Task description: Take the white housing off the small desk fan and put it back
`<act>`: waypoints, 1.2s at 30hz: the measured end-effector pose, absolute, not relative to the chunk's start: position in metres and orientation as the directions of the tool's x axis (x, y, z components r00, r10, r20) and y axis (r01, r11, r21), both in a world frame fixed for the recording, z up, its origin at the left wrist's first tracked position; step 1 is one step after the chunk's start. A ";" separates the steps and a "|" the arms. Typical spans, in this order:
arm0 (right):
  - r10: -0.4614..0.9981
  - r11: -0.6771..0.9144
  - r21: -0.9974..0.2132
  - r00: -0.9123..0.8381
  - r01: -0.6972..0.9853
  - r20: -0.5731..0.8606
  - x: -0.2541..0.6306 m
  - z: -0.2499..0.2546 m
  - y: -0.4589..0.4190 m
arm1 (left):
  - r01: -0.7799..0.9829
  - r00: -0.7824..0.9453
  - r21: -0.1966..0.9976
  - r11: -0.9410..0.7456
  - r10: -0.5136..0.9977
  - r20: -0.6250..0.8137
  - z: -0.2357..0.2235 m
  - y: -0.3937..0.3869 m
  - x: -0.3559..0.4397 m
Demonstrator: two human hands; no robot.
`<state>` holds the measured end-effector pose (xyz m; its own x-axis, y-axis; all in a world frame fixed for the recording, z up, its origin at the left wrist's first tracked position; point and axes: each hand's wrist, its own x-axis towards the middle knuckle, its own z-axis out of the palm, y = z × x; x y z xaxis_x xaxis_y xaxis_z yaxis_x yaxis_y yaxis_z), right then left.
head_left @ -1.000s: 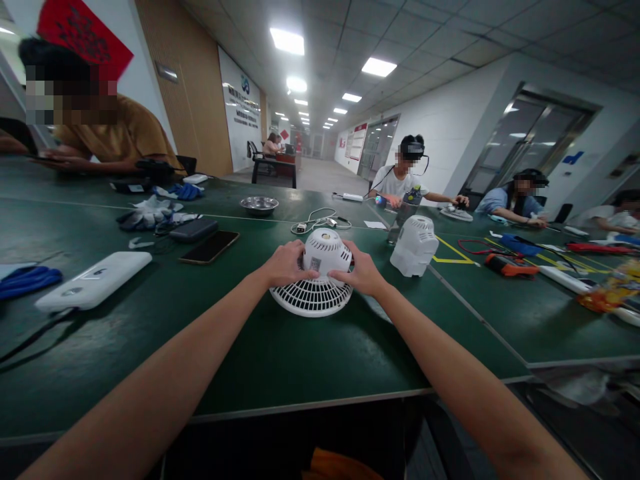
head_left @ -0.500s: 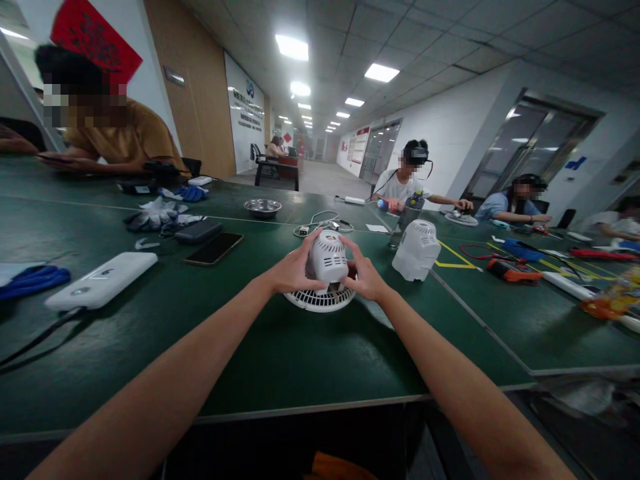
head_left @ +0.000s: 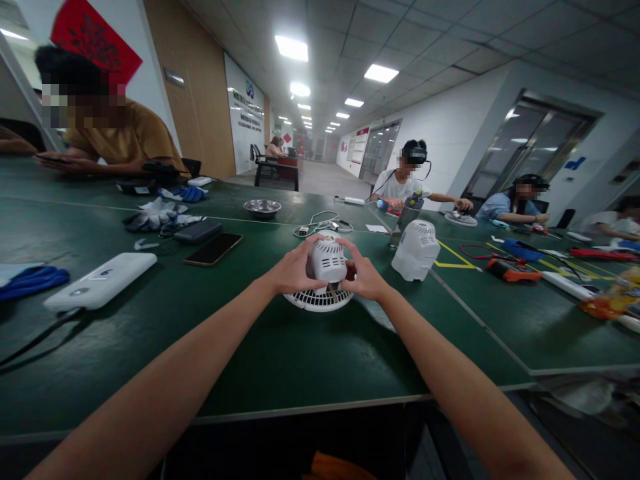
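Observation:
Between my two hands is a white slotted fan motor cover (head_left: 330, 263), above a round white fan grille (head_left: 320, 303) that lies on the green table. My left hand (head_left: 296, 268) grips the cover's left side, thumb low and fingers near the top. From the right, my right hand (head_left: 367, 277) clasps it the same way. A dark gap with some inner parts shows under the cover's near edge; most of what is inside stays hidden. To the right stands a second white slotted housing (head_left: 416, 252).
Behind the grille lies a white cable (head_left: 323, 225) near a metal bowl (head_left: 263, 208). Leftward are a phone (head_left: 214, 249), a white power bank (head_left: 103, 281) and gloves (head_left: 160, 215). A clear bottle (head_left: 406, 220) and an orange multimeter (head_left: 514, 271) are rightward. Other people sit around the table.
The motor cover has tipped slightly and sits a little lower, with my fingertips moving down along with it. Both hands keep their hold.

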<state>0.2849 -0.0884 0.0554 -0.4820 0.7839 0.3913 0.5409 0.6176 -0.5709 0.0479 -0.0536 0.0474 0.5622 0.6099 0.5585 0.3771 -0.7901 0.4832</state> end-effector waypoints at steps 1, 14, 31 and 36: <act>0.785 0.616 -0.570 -0.481 0.544 0.390 0.285 0.055 -0.088 | 0.361 0.573 0.489 -0.794 0.603 0.555 0.047 -0.052 0.047; 0.783 0.617 -0.562 -0.502 0.551 0.368 0.283 0.058 -0.091 | 0.386 0.587 0.472 -0.793 0.606 0.537 0.043 -0.045 0.045; 0.818 0.532 -0.389 -0.339 0.752 0.464 0.310 0.049 -0.066 | 0.544 0.431 0.506 -0.670 0.740 0.517 0.030 -0.033 0.040; 0.873 0.400 -0.474 -0.168 0.784 0.459 0.325 0.035 -0.047 | 0.629 0.233 0.636 -0.447 0.889 0.394 0.014 -0.010 0.026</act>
<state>0.3248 -0.0473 0.0350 -0.1677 0.8725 0.4588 0.7844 0.4001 -0.4741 0.0258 -0.0103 0.0140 0.2331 0.8891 0.3939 0.6294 -0.4467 0.6359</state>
